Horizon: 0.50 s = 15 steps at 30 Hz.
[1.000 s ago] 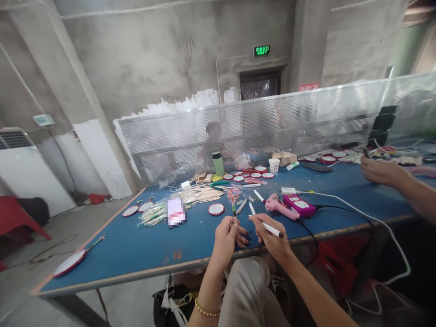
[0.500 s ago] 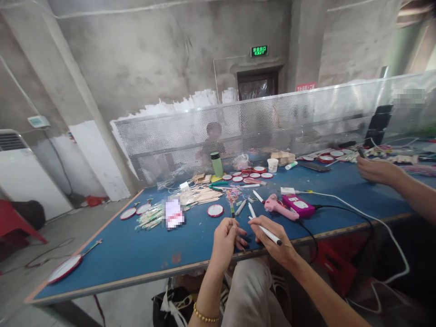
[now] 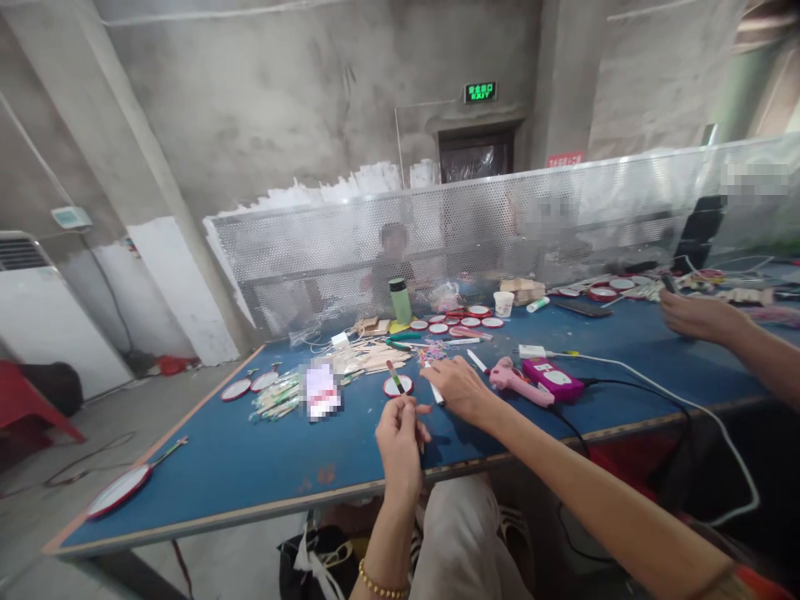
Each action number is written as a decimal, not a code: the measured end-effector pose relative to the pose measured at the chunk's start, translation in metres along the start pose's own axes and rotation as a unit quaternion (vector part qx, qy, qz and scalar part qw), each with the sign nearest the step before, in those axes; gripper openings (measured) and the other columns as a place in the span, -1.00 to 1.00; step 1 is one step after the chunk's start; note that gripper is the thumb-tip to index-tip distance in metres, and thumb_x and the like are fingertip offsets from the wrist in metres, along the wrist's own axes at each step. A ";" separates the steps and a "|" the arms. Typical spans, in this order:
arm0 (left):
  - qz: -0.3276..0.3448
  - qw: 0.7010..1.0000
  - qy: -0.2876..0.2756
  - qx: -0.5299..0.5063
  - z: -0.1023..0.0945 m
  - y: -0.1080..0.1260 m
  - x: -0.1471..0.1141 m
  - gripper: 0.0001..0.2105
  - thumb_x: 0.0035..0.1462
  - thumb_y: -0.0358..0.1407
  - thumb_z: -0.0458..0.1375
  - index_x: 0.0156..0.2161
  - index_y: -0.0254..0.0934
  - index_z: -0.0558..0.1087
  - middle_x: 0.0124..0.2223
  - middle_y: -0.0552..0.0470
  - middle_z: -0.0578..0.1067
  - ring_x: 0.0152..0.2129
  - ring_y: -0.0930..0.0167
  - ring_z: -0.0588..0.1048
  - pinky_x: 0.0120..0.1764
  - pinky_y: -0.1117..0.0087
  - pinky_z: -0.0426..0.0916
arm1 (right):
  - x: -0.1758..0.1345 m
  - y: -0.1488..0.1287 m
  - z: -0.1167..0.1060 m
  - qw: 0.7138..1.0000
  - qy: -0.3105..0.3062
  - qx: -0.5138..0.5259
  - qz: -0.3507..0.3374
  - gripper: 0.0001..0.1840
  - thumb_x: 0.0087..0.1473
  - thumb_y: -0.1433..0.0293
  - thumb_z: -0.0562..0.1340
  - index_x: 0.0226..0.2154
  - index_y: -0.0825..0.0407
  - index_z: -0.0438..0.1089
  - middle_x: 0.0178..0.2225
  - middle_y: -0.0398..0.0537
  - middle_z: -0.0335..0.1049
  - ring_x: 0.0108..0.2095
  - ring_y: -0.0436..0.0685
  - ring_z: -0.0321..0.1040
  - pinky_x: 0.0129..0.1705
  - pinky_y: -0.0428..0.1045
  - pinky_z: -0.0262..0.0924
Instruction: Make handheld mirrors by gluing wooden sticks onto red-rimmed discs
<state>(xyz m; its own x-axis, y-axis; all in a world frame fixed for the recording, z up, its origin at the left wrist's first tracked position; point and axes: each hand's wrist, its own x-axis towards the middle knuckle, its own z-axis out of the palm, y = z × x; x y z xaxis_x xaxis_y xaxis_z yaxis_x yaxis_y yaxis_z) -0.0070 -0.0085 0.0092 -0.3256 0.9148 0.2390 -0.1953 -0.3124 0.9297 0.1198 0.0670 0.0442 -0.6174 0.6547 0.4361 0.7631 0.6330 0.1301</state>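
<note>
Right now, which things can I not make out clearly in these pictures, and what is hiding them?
All in the head view:
Lower end of the painted stick: hidden by the left hand.
Part of the white pen: covered by the right hand, whose grip is unclear.
Phone screen: blurred into blocks.
Co-worker's arm: cut off by the right edge.
Red sign: lettering too small.

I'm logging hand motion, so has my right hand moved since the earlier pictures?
Yes: your right hand has gone forward and left, judged against the purple box.
</note>
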 end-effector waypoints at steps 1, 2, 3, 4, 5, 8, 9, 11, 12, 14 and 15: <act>-0.009 1.000 -0.005 0.005 0.000 0.000 0.000 -0.69 0.05 -0.06 0.16 -0.31 -0.30 0.33 -0.42 0.01 0.55 -0.77 0.60 0.29 -0.72 0.59 0.07 | 0.014 0.000 0.005 1.000 -0.013 -0.024 -0.009 -0.74 0.26 0.51 0.03 -0.14 0.10 0.41 -0.18 0.13 0.46 -0.14 0.18 0.36 -0.07 0.06 0.09; -0.018 1.000 -0.012 0.011 0.000 0.000 0.001 -0.68 0.04 -0.04 0.16 -0.31 -0.30 0.33 -0.43 0.01 0.55 -0.78 0.60 0.29 -0.73 0.58 0.06 | 0.027 0.001 0.011 0.998 -0.029 -0.041 -0.023 -0.74 0.26 0.51 0.03 -0.16 0.11 0.42 -0.17 0.15 0.46 -0.11 0.20 0.35 -0.05 0.06 0.08; -0.025 0.999 -0.018 0.016 0.000 0.000 0.001 -0.66 0.02 -0.03 0.16 -0.32 -0.31 0.34 -0.43 0.01 0.55 -0.79 0.59 0.29 -0.74 0.58 0.06 | 0.037 0.002 0.017 0.997 -0.046 -0.052 -0.027 -0.73 0.25 0.52 0.02 -0.16 0.11 0.42 -0.16 0.16 0.46 -0.08 0.20 0.33 -0.04 0.07 0.06; -0.031 0.999 -0.022 0.022 0.001 0.000 0.002 -0.65 0.01 -0.01 0.17 -0.33 -0.31 0.34 -0.44 0.01 0.55 -0.79 0.59 0.29 -0.74 0.58 0.06 | 0.046 0.003 0.023 0.996 -0.064 -0.055 -0.023 -0.72 0.24 0.54 0.03 -0.15 0.13 0.43 -0.16 0.17 0.46 -0.06 0.20 0.32 -0.04 0.06 0.05; -0.035 0.999 -0.023 0.027 0.001 0.000 0.002 -0.63 0.00 0.01 0.18 -0.34 -0.31 0.34 -0.45 0.01 0.55 -0.80 0.59 0.28 -0.75 0.57 0.05 | 0.052 0.004 0.030 0.996 -0.069 -0.054 -0.022 -0.73 0.23 0.54 0.04 -0.16 0.14 0.44 -0.17 0.17 0.47 -0.07 0.20 0.33 -0.05 0.06 0.05; -0.038 0.998 -0.022 0.037 0.002 -0.001 0.002 -0.60 -0.03 0.04 0.18 -0.36 -0.31 0.35 -0.46 0.00 0.55 -0.81 0.59 0.28 -0.76 0.57 0.04 | 0.063 0.006 0.044 0.996 -0.074 -0.049 -0.013 -0.73 0.22 0.54 0.06 -0.19 0.15 0.46 -0.19 0.18 0.48 -0.09 0.20 0.35 -0.07 0.05 0.07; -0.039 0.998 -0.022 0.038 0.002 -0.001 0.002 -0.60 -0.03 0.05 0.18 -0.35 -0.31 0.35 -0.46 -0.01 0.55 -0.81 0.60 0.27 -0.76 0.58 0.03 | 0.065 0.007 0.047 0.996 -0.073 -0.046 -0.008 -0.73 0.22 0.53 0.06 -0.19 0.15 0.47 -0.18 0.18 0.49 -0.09 0.20 0.35 -0.08 0.05 0.07; -0.042 0.998 -0.023 0.040 0.002 -0.002 0.003 -0.59 -0.03 0.05 0.17 -0.34 -0.31 0.35 -0.45 -0.01 0.55 -0.82 0.60 0.27 -0.77 0.58 0.02 | 0.068 0.008 0.047 0.997 -0.070 -0.039 0.003 -0.72 0.23 0.51 0.05 -0.15 0.13 0.46 -0.16 0.17 0.48 -0.09 0.20 0.36 -0.08 0.04 0.09; -0.044 0.998 -0.022 0.040 0.001 -0.002 0.003 -0.59 -0.03 0.05 0.18 -0.33 -0.31 0.35 -0.45 -0.01 0.56 -0.82 0.60 0.27 -0.77 0.58 0.02 | 0.069 0.008 0.046 0.997 -0.066 -0.035 0.009 -0.71 0.24 0.50 0.05 -0.11 0.13 0.44 -0.15 0.17 0.48 -0.09 0.19 0.36 -0.09 0.03 0.10; -0.046 0.998 -0.022 0.039 0.001 -0.003 0.003 -0.59 -0.03 0.06 0.18 -0.33 -0.31 0.35 -0.44 -0.02 0.56 -0.82 0.59 0.27 -0.77 0.57 0.03 | 0.071 0.009 0.037 0.998 -0.056 -0.025 0.026 -0.69 0.24 0.51 0.03 -0.07 0.12 0.42 -0.13 0.18 0.48 -0.08 0.19 0.36 -0.08 0.02 0.11; -0.045 0.998 -0.024 0.038 0.001 -0.003 0.003 -0.59 -0.03 0.06 0.18 -0.33 -0.31 0.35 -0.44 -0.02 0.56 -0.82 0.59 0.28 -0.77 0.57 0.03 | 0.070 0.009 0.031 0.998 -0.049 -0.019 0.037 -0.69 0.23 0.52 0.03 -0.08 0.12 0.42 -0.13 0.18 0.48 -0.08 0.19 0.36 -0.08 0.02 0.11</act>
<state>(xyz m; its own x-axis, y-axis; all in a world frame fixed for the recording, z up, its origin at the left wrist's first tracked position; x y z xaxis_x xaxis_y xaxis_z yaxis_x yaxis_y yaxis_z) -0.0065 -0.0043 0.0071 -0.2650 0.9500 0.1650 -0.1510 -0.2098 0.9660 0.0775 0.1313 0.0480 -0.5738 0.7376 0.3559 0.8127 0.5667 0.1359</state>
